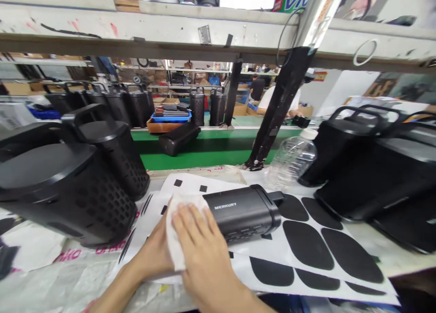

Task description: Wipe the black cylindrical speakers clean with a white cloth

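A black oblong device (241, 211) with a handle, a honeycomb side and the word MERKURY lies on its side on a white sheet. My right hand (200, 245) presses a white cloth (177, 254) onto its left end, fingers stretched along the cloth. At that same end is my left hand (158, 245), its fingers hidden behind the cloth and the right hand. Under the device, the white sheet (194, 181) bears black rounded pads (308, 245) and small black squares.
Similar black devices stand upright at left (64, 186) and right (402, 176). A clear plastic bottle (294, 156) stands by a black post (275, 117). Beyond is a green surface (204, 149) with another device (179, 138) lying on it. A shelf beam (170, 24) crosses overhead. A person (272, 99) sits beyond.
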Demonstrator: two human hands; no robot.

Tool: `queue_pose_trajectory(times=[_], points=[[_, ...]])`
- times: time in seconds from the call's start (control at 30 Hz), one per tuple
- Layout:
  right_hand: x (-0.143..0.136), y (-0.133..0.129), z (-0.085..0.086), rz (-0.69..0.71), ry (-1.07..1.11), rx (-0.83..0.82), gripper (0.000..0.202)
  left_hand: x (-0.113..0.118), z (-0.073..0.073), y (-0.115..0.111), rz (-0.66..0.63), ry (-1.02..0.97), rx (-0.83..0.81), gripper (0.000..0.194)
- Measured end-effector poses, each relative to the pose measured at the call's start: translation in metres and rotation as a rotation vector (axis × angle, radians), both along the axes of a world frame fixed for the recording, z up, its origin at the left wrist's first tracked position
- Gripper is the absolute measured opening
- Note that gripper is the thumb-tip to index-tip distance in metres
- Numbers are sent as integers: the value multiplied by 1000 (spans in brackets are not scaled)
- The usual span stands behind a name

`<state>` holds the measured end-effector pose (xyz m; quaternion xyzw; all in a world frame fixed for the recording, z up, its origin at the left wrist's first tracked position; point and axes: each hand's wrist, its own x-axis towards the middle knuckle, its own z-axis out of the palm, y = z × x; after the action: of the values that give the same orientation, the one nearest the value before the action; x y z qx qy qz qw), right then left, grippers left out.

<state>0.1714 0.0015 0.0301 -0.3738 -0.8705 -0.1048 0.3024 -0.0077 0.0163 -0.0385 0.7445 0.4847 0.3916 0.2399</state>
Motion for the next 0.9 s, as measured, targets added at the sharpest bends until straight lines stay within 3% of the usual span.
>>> queue_pose_trajectory(times=[0.07,0.27,0.33,0.4,0.47,0.6,0.67,0.77,0.9], points=[[33,12,3,-140,-37,-29,50,3,4,0,8,10,-30,122],[160,41,25,-639,7,-56,46,3,7,2,-6,50,-68,125],[183,40,37,-833,73,-149,53,2,6,3,-29,37,-73,127],[181,36,45,-949,196,-228,59,3,7,3,-37,26,-90,127],[154,31,42,-878,297,-233,60,5,10,2,-50,18,-103,129],[66,17,15,-306,188,23,47,10,18,1,-75,-23,-132,138],[26,11,6,-134,141,106,44,12,21,2,-89,-40,-116,142],[-9,9,7,-45,119,77,45,12,22,4,-122,-45,-27,135],[-14,0,13,25,51,74,53,7,19,5,-149,-40,-4,121]])
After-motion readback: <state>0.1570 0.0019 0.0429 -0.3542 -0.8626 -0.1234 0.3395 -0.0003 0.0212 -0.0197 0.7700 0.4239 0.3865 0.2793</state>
